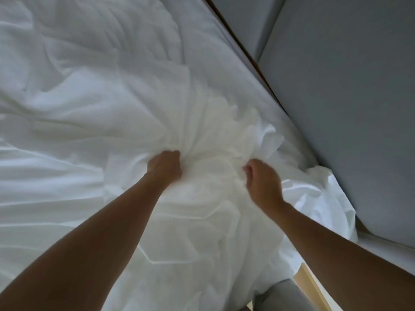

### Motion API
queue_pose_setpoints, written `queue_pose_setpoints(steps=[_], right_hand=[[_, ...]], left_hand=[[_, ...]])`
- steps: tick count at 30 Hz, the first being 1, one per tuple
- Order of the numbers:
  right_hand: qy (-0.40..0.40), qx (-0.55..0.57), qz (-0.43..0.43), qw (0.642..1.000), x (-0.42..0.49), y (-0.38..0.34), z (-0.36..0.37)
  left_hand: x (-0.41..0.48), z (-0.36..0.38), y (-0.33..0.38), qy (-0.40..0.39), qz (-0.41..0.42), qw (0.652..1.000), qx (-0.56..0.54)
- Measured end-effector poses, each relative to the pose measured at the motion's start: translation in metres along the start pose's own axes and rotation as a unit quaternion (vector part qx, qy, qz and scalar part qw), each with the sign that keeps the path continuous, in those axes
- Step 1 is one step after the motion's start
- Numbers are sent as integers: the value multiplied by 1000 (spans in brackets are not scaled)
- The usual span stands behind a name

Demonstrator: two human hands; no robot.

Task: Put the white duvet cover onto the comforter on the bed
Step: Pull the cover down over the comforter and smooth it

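Note:
The white duvet cover (94, 113) lies rumpled across most of the bed, with the padded comforter (215, 140) bulging under or inside it near the right edge; I cannot tell one white layer from the other. My left hand (166, 166) grips a bunched fold of the white fabric, fingers curled into it. A short way to the right, my right hand (262, 182) pinches the fabric with curled fingers. A loose corner of white cloth (318, 194) hangs over the bed's right side.
A grey padded headboard or wall panel (348, 97) runs along the right, with a dark narrow gap (249, 52) between it and the bed. Light wooden bed frame (307, 281) and a grey surface (283, 297) show at the bottom right.

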State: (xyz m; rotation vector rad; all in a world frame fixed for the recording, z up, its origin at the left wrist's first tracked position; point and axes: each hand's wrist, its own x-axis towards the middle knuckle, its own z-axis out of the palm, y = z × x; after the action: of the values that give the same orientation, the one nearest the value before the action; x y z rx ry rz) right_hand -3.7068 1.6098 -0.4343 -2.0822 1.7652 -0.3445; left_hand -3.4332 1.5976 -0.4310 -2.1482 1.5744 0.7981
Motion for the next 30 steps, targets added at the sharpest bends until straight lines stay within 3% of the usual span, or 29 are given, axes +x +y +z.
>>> queue_pose_setpoints(steps=[2, 3, 4, 6, 8, 9, 11, 13, 16, 19, 23, 28, 30], right_hand=[[-178, -1, -78, 981, -42, -10, 12], [-258, -26, -120, 958, -60, -11, 16], [-281, -59, -158, 945, -74, -11, 19], [-210, -97, -168, 958, -92, -8, 17], [-106, -91, -154, 978, -110, -7, 15], [-104, -104, -158, 976, -123, -9, 16], [-201, -169, -125, 957, -150, -14, 24], [-302, -179, -9, 936, -175, -18, 35], [-309, -70, 101, 943, -192, -27, 55], [-258, -7, 184, 949, -198, -53, 64], [-303, 46, 213, 928, -216, -86, 68], [-443, 165, 176, 864, -246, -128, 68], [-445, 168, 168, 863, -253, -138, 69]], left_hand=[[-19, 17, -7, -72, -29, 997, 17], [-29, 25, -7, -66, -20, 997, 19], [-41, 36, -5, -43, 8, 999, 7], [-70, 58, 0, 9, 84, 996, -24], [-99, 85, -2, 48, 122, 991, 19], [-112, 97, -6, 59, 119, 990, 56], [-133, 117, -21, 33, 79, 990, 110], [-149, 136, -41, -23, 47, 991, 120], [-176, 154, -71, -100, 41, 992, 65], [-203, 166, -100, -114, 26, 989, 86], [-235, 182, -129, -92, 24, 989, 113], [-266, 195, -150, -45, 16, 999, 19], [-277, 194, -171, -65, -14, 998, 11]])
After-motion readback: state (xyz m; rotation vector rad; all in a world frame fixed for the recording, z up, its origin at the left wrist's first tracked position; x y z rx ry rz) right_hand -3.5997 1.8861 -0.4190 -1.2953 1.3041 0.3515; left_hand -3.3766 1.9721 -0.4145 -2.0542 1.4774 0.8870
